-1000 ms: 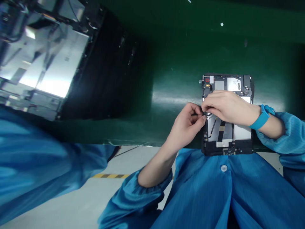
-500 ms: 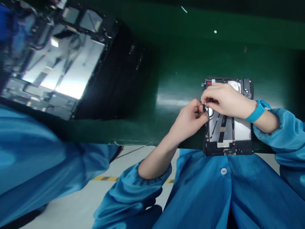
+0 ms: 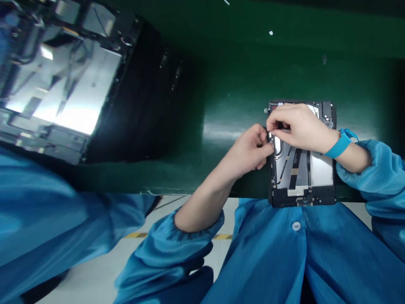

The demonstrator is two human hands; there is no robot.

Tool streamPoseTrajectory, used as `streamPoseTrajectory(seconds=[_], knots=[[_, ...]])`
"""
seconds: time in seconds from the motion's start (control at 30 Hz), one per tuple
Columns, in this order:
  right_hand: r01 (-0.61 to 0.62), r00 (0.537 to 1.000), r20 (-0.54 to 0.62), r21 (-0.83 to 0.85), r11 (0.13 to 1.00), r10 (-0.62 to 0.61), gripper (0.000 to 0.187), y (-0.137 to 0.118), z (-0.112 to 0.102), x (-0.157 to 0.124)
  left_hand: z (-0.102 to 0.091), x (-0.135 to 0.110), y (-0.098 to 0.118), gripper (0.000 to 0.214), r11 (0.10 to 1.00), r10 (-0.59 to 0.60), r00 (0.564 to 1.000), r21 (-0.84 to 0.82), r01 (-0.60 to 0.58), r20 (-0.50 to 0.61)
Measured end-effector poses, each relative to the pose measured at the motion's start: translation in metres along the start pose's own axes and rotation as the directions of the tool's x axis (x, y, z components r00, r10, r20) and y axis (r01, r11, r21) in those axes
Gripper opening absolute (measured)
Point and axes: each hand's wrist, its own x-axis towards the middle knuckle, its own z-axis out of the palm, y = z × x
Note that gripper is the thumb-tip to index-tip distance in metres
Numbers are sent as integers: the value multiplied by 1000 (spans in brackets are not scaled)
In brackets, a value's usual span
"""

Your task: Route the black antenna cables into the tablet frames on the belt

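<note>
An opened tablet chassis lies on the green belt at its near edge, with silver shielding and black flex cables showing. My left hand is at the chassis's left edge, fingers pinched on a small part there that I cannot make out. My right hand, with a blue wrist strap, reaches over the upper half of the chassis, fingertips pinched close to the same spot on the left edge. What the right fingers hold is hidden.
A second opened chassis, large and blurred, sits at the left of the belt. Another person's blue sleeve fills the lower left. My blue coat lies below the belt edge, and grey floor with a yellow-black stripe shows between.
My right hand has shifted up the chassis toward its top-left corner, and the left hand has followed slightly upward. The view has wobbled a little.
</note>
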Motion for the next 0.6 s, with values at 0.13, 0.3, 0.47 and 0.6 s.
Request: streamPoseTrajectory(seconds=[0.13, 0.3, 0.47, 0.6], knots=[[-114, 986, -120, 1, 993, 113, 16, -1, -2, 2, 1, 9, 11, 37, 995, -89, 994, 28, 91, -64], [-165, 967, -180, 84, 983, 178, 12, -3, -7, 1, -1, 27, 16, 39, 999, -46, 991, -30, 43, -125], [-198, 971, -119, 93, 976, 208, 20, -5, -11, -2, -1, 31, 12, 38, 996, 1, 995, -89, -11, -103], [-209, 969, -122, 40, 977, 213, 19, -2, -10, 2, -3, 34, 6, 36, 999, 13, 996, -36, -17, -89]])
